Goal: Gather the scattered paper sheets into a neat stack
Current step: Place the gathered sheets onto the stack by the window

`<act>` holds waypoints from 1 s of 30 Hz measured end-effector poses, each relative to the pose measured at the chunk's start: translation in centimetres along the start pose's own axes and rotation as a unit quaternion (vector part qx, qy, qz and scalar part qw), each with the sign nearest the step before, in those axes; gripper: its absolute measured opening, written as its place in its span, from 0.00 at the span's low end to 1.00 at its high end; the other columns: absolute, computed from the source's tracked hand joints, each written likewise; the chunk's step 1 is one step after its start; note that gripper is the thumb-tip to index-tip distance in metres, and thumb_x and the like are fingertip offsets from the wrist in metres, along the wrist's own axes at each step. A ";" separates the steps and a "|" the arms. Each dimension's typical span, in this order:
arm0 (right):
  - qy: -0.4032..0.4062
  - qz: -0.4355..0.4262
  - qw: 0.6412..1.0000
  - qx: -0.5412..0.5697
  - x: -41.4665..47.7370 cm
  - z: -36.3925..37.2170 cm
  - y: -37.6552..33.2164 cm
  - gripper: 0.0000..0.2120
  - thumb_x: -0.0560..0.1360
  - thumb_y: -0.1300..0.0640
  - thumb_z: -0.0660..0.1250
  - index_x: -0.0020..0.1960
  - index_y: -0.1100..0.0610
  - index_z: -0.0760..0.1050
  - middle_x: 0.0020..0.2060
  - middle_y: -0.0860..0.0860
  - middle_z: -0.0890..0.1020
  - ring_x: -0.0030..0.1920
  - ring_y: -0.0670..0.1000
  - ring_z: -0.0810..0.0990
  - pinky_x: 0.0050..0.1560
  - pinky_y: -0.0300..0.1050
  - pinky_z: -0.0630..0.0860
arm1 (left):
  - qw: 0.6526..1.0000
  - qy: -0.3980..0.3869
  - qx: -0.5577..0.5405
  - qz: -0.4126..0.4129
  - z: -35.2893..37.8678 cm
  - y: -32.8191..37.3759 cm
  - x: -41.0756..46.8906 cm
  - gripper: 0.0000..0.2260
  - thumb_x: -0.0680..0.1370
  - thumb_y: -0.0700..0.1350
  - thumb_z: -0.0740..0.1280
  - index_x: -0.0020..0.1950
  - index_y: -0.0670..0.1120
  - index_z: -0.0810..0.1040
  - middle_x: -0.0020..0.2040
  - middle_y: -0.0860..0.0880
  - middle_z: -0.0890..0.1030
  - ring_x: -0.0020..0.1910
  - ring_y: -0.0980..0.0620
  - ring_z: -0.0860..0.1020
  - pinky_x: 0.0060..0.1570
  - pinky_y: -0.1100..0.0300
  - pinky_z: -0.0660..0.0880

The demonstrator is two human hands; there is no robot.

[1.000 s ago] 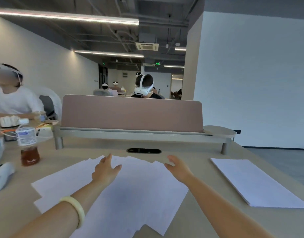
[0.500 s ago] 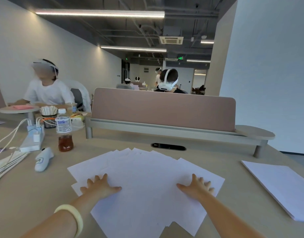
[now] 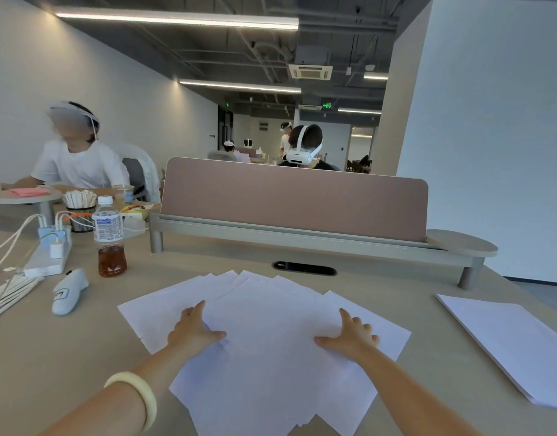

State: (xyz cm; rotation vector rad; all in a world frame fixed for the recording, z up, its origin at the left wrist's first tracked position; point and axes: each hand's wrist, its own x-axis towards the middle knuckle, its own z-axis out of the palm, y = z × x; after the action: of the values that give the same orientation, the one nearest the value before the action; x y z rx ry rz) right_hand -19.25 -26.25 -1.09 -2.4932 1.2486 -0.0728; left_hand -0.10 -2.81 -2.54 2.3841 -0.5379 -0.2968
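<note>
Several white paper sheets [image 3: 267, 325] lie fanned and overlapping on the beige table [image 3: 50, 357] in front of me. My left hand [image 3: 193, 328] rests flat on the left part of the fan, fingers apart, thumb pointing right. My right hand [image 3: 349, 336] lies flat on the right part, fingers spread. Neither hand holds a sheet. A pale bangle [image 3: 135, 394] sits on my left wrist.
A separate neat paper stack [image 3: 510, 344] lies at the right. On the left stand a drink bottle [image 3: 109, 237], a white controller [image 3: 70, 289], a power strip with cables [image 3: 49, 253]. A pink divider [image 3: 292, 199] closes the far side. Other people sit beyond.
Both hands came down from above the sheets onto them, then shifted inward a little. The fan of sheets looks slightly narrower. The view has turned left and down.
</note>
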 end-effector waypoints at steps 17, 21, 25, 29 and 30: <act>-0.025 -0.045 0.999 -0.008 0.5 0.4 -0.1 0.33 0.70 0.33 0.62 0.69 0.50 0.65 0.68 0.46 0.69 0.69 0.52 0.63 0.64 0.48 0.62 | 0.768 -0.043 -0.632 -0.096 0.9 3.1 -0.8 0.39 0.75 0.37 0.68 0.78 0.44 0.46 0.60 0.42 0.75 0.52 0.43 0.79 0.54 0.52 0.75; -0.029 -0.048 0.998 -0.004 0.5 0.2 -0.1 0.31 0.72 0.35 0.61 0.70 0.50 0.64 0.68 0.47 0.68 0.69 0.53 0.62 0.65 0.48 0.62 | 0.848 -0.170 -0.500 -0.047 2.0 4.3 -2.8 0.15 0.77 0.41 0.67 0.63 0.40 0.75 0.52 0.42 0.83 0.46 0.44 0.82 0.37 0.57 0.80; -0.039 -0.057 0.997 0.022 0.5 0.1 -0.1 0.30 0.73 0.36 0.61 0.70 0.49 0.64 0.67 0.47 0.70 0.69 0.53 0.62 0.65 0.48 0.62 | 0.880 -0.148 -0.449 -0.044 3.3 4.9 -3.0 0.16 0.76 0.30 0.61 0.63 0.39 0.73 0.51 0.41 0.82 0.48 0.41 0.80 0.43 0.52 0.79; -0.018 -0.049 0.994 0.092 0.4 -0.4 0.7 0.32 0.73 0.37 0.62 0.72 0.49 0.61 0.70 0.49 0.67 0.71 0.54 0.61 0.68 0.49 0.65 | 0.915 -0.085 -0.394 0.003 1.8 5.3 -2.7 0.23 0.75 0.27 0.57 0.68 0.44 0.69 0.58 0.43 0.78 0.54 0.43 0.76 0.52 0.52 0.74; -0.010 -0.049 0.991 0.123 0.4 -0.6 0.9 0.33 0.73 0.38 0.63 0.73 0.50 0.60 0.70 0.50 0.67 0.72 0.53 0.61 0.68 0.50 0.66 | 0.920 -0.077 -0.383 0.028 1.0 5.4 -2.7 0.24 0.76 0.28 0.57 0.69 0.45 0.68 0.61 0.43 0.77 0.56 0.44 0.76 0.54 0.52 0.72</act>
State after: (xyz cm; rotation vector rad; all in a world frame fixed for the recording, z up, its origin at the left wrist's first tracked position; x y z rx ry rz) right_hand -19.79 -27.25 -0.84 -2.3335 1.0413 -0.2128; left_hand -4.46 -5.88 0.44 1.5889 -0.4490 -0.5559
